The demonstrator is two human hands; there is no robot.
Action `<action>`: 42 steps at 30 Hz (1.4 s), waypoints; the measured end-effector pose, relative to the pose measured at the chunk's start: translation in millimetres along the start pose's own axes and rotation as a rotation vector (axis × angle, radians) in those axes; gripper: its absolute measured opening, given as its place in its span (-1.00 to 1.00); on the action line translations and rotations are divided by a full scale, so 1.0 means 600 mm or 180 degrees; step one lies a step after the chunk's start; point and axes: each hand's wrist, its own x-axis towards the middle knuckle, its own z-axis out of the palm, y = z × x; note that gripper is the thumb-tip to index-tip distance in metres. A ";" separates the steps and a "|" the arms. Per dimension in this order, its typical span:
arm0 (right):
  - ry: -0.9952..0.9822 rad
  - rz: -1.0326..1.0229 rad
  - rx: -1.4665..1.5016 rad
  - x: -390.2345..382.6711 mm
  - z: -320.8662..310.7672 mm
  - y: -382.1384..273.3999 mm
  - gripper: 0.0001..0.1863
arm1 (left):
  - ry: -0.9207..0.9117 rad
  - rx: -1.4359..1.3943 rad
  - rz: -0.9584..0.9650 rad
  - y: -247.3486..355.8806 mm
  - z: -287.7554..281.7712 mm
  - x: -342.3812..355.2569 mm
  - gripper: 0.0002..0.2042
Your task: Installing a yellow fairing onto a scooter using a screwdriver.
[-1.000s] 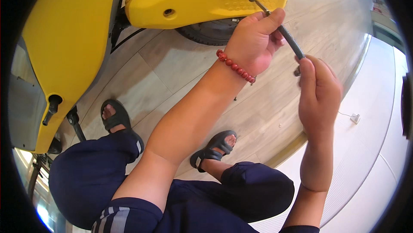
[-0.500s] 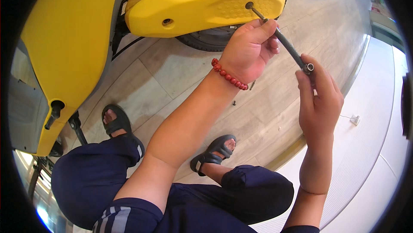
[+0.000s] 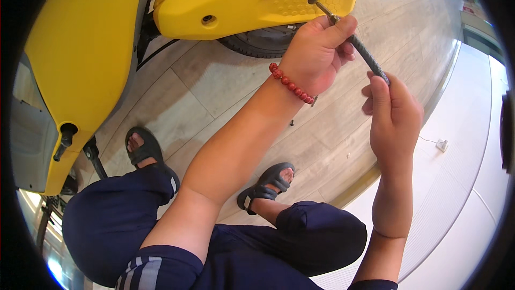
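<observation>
A slim screwdriver (image 3: 368,56) with a dark knurled grip slants down to the right from a yellow side cover (image 3: 236,15). Its tip meets a round recess (image 3: 313,0) near the cover's right end; whether a screw sits inside is hidden. My left hand (image 3: 321,49), a red bead bracelet at its wrist, closes around the front of the tool. At the back end, my right hand (image 3: 394,113) pinches the grip between thumb and fingers. Another recess (image 3: 208,20) shows farther left in the cover.
A black tyre (image 3: 257,43) shows below the cover. Large yellow bodywork (image 3: 80,54) fills the left side. On the wood-look floor lies a small dark screw-like piece (image 3: 292,123), near my sandalled foot (image 3: 271,185). A white ridged surface (image 3: 445,183) curves along the right.
My right hand has turned around the screwdriver's back end, and its thumb now covers the round end that showed before. My left hand has shifted slightly up and right.
</observation>
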 end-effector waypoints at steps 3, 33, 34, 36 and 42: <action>-0.0388 0.1609 0.2297 0.006 -0.007 -0.003 -0.70 | 0.0123 -0.0154 -0.0073 0.011 0.014 -0.005 -0.85; -0.1849 0.1764 0.4446 0.022 -0.018 0.025 -0.50 | 0.0058 -0.0286 -0.0186 0.007 0.009 -0.012 -0.86; -0.1844 0.1777 0.4445 0.018 -0.016 0.020 -0.50 | 0.0118 -0.0192 -0.0097 0.003 0.006 -0.011 -0.87; -0.0565 0.1842 0.2622 0.011 -0.006 -0.001 -0.51 | 0.0181 -0.0089 -0.0001 -0.003 0.001 -0.008 -0.88; 0.0649 -0.0471 0.0160 0.004 0.010 0.003 -0.73 | 0.0246 -0.0036 -0.0039 -0.007 0.004 -0.002 -0.85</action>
